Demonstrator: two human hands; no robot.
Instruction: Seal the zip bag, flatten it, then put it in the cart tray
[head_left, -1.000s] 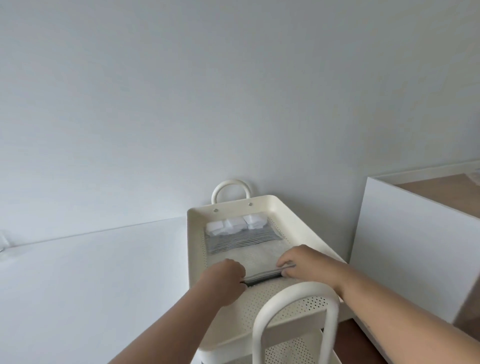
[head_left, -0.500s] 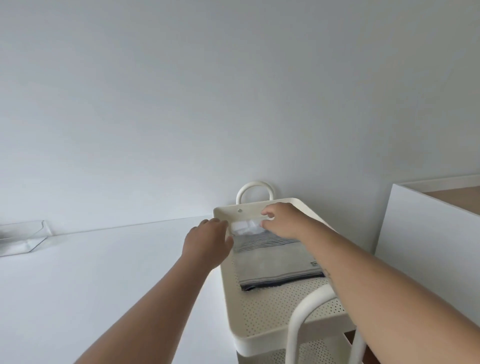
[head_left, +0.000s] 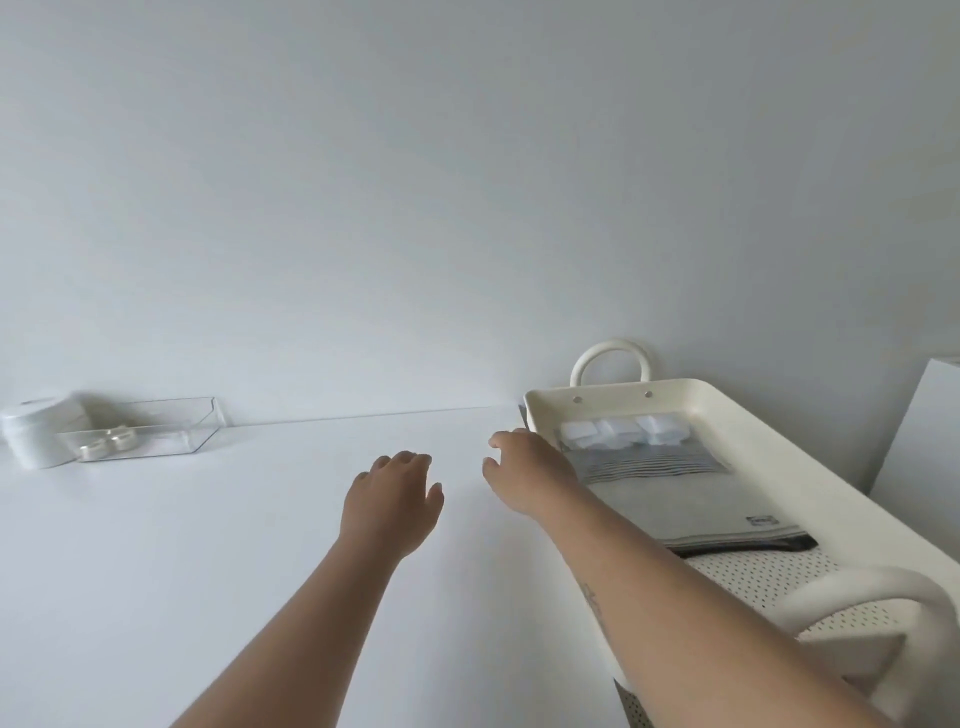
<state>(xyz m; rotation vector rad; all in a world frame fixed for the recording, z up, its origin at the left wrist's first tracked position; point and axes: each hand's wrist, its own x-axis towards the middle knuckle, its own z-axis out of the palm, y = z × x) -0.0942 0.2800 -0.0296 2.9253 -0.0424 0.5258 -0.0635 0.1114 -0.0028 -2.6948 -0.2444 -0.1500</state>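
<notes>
- The left hand (head_left: 393, 506) is held out in front, palm down, fingers loosely spread and slightly curled, its grip slack and holding nothing.
- The right hand (head_left: 530, 475) reaches forward just beside the left one, fingers bent downward and parted, holding nothing.
- Both forearms are bare and stretch up from the lower edge of the view, the right one crossing in from the lower right corner.

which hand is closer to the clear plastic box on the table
Left. The left hand hovers over the table, right of the clear box and apart from it. The right hand is farther right, by the cart tray's rim.
</notes>
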